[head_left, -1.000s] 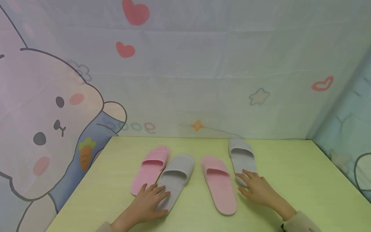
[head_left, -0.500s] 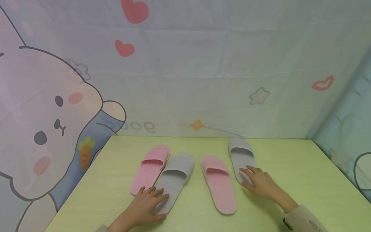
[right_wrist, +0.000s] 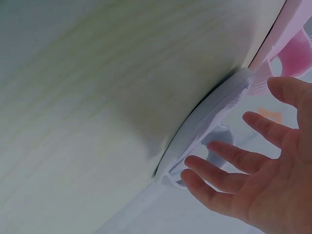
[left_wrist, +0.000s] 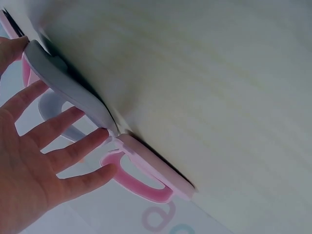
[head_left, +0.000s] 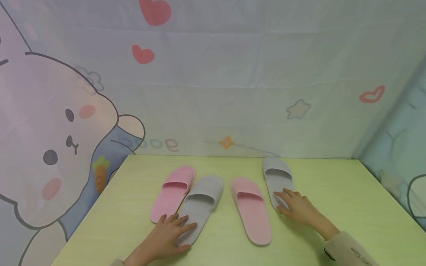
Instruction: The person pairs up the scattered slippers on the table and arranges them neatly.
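Observation:
Two grey and two pink open-toed slippers lie on the table, toes pointing away. My left hand (head_left: 166,236) spreads over the heel of the left grey slipper (head_left: 207,186). In the left wrist view its thumb and fingertips sit right at that grey slipper's sole (left_wrist: 68,80), with the fingers fairly straight. Beside it on the left lies one pink slipper (head_left: 166,205), overlapped by the grey one in the head view. My right hand (head_left: 301,210), fingers spread and slightly bent, hovers over the heel of the right grey slipper (head_left: 277,177). The other pink slipper (head_left: 256,221) lies between the hands.
The pale yellow-green table (head_left: 332,192) ends at the back against a cloth backdrop (head_left: 233,74) printed with hearts and a star. A large cartoon rabbit (head_left: 60,129) covers its left side. Another printed cloth (head_left: 406,147) hangs along the right edge.
My right hand has shifted slightly right and farther from me over the grey slipper's heel. The left hand has drawn back a little. The slippers stay in place on the table.

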Action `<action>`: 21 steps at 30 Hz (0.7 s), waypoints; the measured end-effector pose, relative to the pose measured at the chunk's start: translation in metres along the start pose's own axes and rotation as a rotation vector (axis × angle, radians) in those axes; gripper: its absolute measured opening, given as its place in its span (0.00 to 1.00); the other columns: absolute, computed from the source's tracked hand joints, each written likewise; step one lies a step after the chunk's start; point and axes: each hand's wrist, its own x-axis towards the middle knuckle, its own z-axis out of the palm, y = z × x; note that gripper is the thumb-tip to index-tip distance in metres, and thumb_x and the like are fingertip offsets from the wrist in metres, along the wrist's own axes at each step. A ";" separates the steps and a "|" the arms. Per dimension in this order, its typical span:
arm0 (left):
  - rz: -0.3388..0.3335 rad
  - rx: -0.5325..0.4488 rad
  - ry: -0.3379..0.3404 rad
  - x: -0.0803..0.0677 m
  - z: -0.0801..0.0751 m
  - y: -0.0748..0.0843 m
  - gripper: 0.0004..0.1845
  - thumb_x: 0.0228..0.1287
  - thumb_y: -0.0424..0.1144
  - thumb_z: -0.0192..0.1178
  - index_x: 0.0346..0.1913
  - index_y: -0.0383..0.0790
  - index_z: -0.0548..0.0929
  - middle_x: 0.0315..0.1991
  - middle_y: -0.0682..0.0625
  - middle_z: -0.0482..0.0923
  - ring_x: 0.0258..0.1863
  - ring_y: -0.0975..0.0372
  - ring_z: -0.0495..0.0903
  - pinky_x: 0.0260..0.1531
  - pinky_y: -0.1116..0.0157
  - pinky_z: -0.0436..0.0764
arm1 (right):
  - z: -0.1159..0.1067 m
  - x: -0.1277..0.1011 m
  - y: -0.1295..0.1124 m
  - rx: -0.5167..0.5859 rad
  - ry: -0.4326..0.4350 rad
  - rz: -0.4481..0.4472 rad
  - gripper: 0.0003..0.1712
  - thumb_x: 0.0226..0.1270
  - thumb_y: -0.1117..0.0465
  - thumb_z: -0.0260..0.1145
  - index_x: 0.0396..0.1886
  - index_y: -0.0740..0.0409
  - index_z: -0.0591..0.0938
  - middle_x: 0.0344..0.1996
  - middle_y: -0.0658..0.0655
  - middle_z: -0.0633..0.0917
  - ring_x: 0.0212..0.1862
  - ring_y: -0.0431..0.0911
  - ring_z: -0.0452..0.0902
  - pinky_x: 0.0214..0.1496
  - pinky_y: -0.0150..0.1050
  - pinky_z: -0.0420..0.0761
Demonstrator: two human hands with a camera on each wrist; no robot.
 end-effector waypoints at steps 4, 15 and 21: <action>0.010 0.002 -0.006 0.000 0.000 -0.001 0.26 0.51 0.58 0.58 0.55 0.61 0.73 0.55 0.46 0.74 0.53 0.45 0.71 0.45 0.40 0.68 | 0.003 0.002 0.000 0.009 -0.014 0.004 0.24 0.57 0.53 0.61 0.54 0.54 0.74 0.51 0.70 0.75 0.45 0.67 0.73 0.36 0.60 0.72; 0.051 0.012 0.015 0.000 0.005 -0.004 0.24 0.51 0.59 0.57 0.54 0.64 0.73 0.54 0.46 0.75 0.52 0.44 0.72 0.45 0.41 0.68 | 0.004 0.005 0.000 0.014 -0.053 0.005 0.24 0.59 0.53 0.59 0.55 0.53 0.73 0.53 0.71 0.73 0.46 0.69 0.71 0.36 0.61 0.72; 0.035 0.020 0.007 0.003 0.006 -0.003 0.24 0.51 0.59 0.57 0.54 0.64 0.74 0.53 0.45 0.75 0.51 0.43 0.72 0.45 0.41 0.68 | 0.003 0.007 -0.002 0.018 -0.058 0.017 0.24 0.59 0.54 0.60 0.55 0.54 0.74 0.52 0.72 0.73 0.47 0.70 0.70 0.37 0.64 0.70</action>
